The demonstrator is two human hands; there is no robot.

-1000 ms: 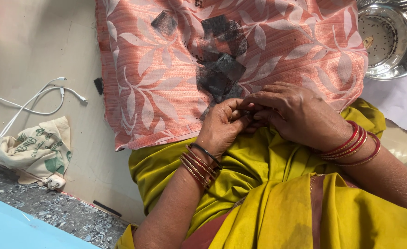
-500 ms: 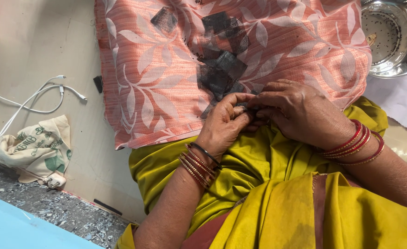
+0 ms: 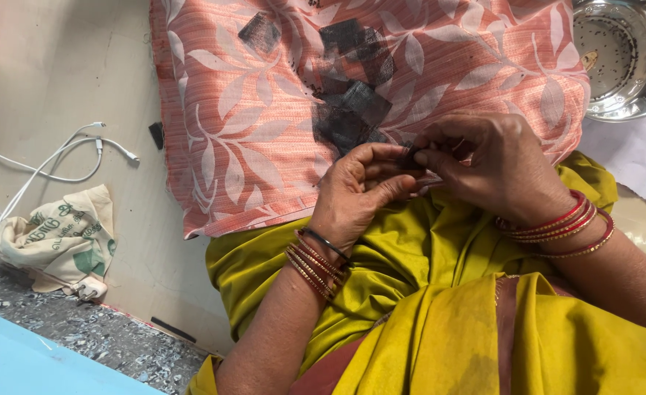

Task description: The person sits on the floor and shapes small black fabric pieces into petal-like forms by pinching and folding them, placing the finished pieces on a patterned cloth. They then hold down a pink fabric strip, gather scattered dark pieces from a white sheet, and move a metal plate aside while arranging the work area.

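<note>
My left hand (image 3: 359, 192) and my right hand (image 3: 493, 164) meet over my lap, fingertips pinched together on a small dark piece (image 3: 411, 156). Both wrists wear red bangles. Beneath the hands lies a peach cushion (image 3: 264, 117) with a white leaf pattern. Several dark squares of mesh fabric (image 3: 352, 110) rest on it, just beyond my fingers. My yellow-green garment (image 3: 440, 307) covers the lap below.
A steel bowl (image 3: 623, 58) with dark specks stands at the upper right. A white cable (image 3: 59, 164) and a printed cloth bag (image 3: 63, 238) lie on the floor at left. A blue surface (image 3: 30, 362) fills the lower left corner.
My hands stay joined at the fingertips and have shifted only slightly; the fingers have worked the small dark piece between them.
</note>
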